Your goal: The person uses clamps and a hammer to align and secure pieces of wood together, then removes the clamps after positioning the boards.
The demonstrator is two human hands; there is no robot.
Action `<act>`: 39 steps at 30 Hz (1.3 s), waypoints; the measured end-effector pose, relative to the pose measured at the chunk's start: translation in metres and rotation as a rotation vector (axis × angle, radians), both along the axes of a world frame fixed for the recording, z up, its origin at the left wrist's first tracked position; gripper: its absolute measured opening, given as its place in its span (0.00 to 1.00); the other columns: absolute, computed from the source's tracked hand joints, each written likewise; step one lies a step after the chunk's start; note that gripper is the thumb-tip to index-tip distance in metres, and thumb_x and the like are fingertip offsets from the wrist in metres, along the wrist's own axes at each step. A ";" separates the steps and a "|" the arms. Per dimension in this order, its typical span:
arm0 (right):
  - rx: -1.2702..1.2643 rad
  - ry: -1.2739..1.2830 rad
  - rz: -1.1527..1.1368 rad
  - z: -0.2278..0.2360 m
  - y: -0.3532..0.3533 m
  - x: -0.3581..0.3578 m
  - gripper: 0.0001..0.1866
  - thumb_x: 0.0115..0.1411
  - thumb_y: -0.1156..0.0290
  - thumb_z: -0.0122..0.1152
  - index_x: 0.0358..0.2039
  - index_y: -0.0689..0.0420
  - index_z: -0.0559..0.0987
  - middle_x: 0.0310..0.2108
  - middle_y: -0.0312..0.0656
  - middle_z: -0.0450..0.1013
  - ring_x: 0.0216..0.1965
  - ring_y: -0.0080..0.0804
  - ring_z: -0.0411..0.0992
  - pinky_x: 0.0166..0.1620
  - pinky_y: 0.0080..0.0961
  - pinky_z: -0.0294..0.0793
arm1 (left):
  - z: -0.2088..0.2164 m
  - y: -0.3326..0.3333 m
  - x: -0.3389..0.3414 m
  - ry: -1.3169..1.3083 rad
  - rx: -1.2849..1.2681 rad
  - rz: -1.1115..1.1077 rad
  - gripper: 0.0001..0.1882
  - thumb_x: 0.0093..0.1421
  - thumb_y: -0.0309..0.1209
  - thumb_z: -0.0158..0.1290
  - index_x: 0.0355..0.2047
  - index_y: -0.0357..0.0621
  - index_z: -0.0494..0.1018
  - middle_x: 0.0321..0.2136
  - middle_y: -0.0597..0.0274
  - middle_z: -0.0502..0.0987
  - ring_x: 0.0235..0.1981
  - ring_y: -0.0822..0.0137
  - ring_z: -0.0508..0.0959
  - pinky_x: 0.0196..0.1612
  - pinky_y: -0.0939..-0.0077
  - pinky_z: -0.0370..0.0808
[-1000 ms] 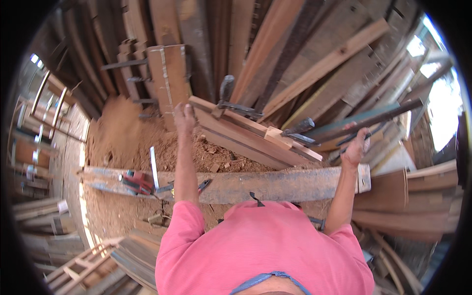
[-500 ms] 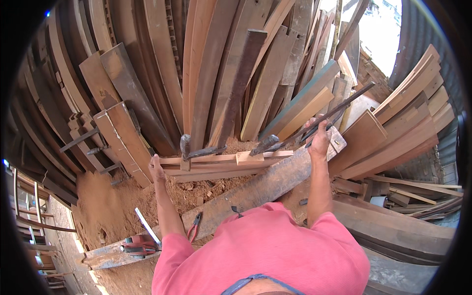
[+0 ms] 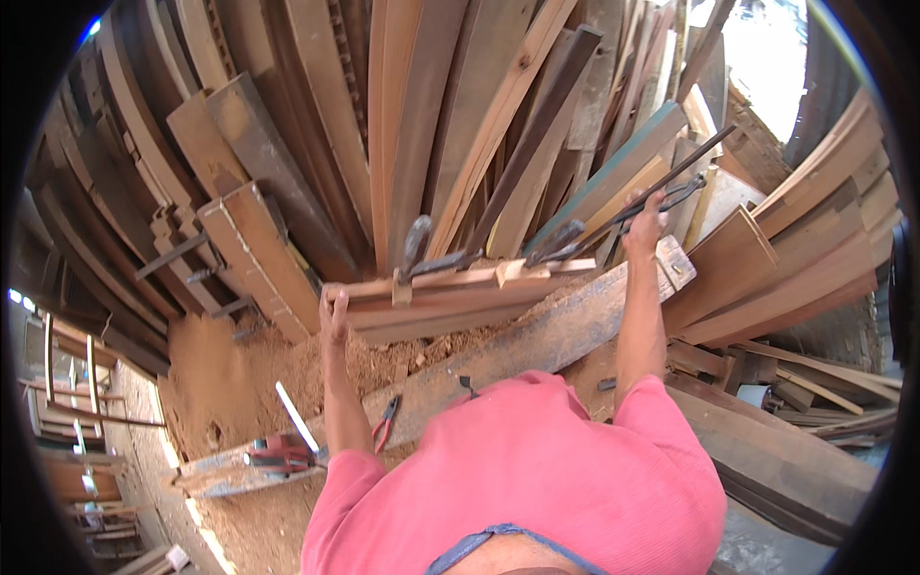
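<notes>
A narrow light-brown wooden strip (image 3: 460, 279) lies across the middle, with wider boards (image 3: 436, 314) just under it. My left hand (image 3: 334, 309) is closed on the strip's left end. Two dark metal clamps grip the strip: one has its handle (image 3: 416, 241) left of centre, the other its handle (image 3: 560, 239) right of centre. A small pale wood block (image 3: 521, 273) sits at the second clamp. To the right, my right hand (image 3: 645, 226) is closed round the long dark clamp bars (image 3: 685, 165), which point up and right. Its palm side is partly hidden.
Tall planks (image 3: 402, 115) lean along the back, among them a dark narrow board (image 3: 541, 125). A thick worn beam (image 3: 537, 337) runs diagonally before me. Red-handled pliers (image 3: 385, 426) and a red power tool (image 3: 281, 454) lie at lower left, by sawdust (image 3: 216, 379). Boards (image 3: 805, 259) are stacked at right.
The view has shifted slightly. My right hand has moved a little up and right with the clamp bars, and the strip now tilts up to the right. The dark narrow board leans further right.
</notes>
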State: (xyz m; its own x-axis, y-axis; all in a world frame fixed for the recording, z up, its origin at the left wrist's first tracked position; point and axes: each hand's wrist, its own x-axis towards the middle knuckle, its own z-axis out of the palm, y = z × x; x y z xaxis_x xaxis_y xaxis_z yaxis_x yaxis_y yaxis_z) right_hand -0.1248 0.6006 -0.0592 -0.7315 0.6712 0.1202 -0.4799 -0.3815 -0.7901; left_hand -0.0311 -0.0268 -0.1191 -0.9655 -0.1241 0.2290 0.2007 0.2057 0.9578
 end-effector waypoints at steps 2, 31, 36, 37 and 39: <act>-0.032 -0.073 0.005 -0.004 0.000 -0.014 0.21 0.72 0.48 0.51 0.43 0.56 0.70 0.29 0.39 0.73 0.27 0.31 0.72 0.29 0.28 0.73 | 0.002 0.003 0.001 -0.001 -0.014 0.027 0.10 0.70 0.38 0.51 0.41 0.44 0.71 0.34 0.71 0.68 0.38 0.76 0.65 0.46 0.78 0.65; -0.214 -0.517 -0.037 -0.112 0.190 -0.138 0.22 0.75 0.58 0.38 0.48 0.59 0.77 0.47 0.42 0.78 0.47 0.36 0.76 0.55 0.35 0.74 | 0.050 0.130 -0.025 -0.252 0.034 -0.243 0.15 0.59 0.19 0.62 0.46 0.42 0.76 0.38 0.72 0.78 0.43 0.77 0.73 0.51 0.80 0.68; 0.087 -0.750 -0.160 -0.085 0.135 -0.087 0.18 0.69 0.57 0.54 0.46 0.61 0.75 0.37 0.45 0.80 0.29 0.33 0.76 0.22 0.31 0.67 | 0.057 0.138 -0.019 -0.234 0.032 -0.236 0.14 0.59 0.18 0.62 0.45 0.41 0.76 0.39 0.70 0.78 0.43 0.76 0.73 0.51 0.79 0.69; 0.091 -0.723 -0.170 -0.092 0.136 -0.079 0.19 0.68 0.57 0.56 0.46 0.61 0.75 0.38 0.45 0.81 0.29 0.33 0.76 0.22 0.32 0.67 | 0.057 0.140 -0.020 -0.217 0.053 -0.256 0.14 0.59 0.18 0.63 0.45 0.40 0.76 0.39 0.69 0.78 0.43 0.76 0.73 0.51 0.78 0.69; 0.093 -0.721 -0.207 -0.091 0.129 -0.067 0.19 0.69 0.57 0.55 0.47 0.63 0.75 0.42 0.47 0.81 0.33 0.34 0.77 0.27 0.31 0.72 | 0.057 0.142 -0.020 -0.186 0.087 -0.274 0.14 0.59 0.19 0.63 0.45 0.40 0.76 0.40 0.68 0.77 0.42 0.75 0.73 0.50 0.77 0.69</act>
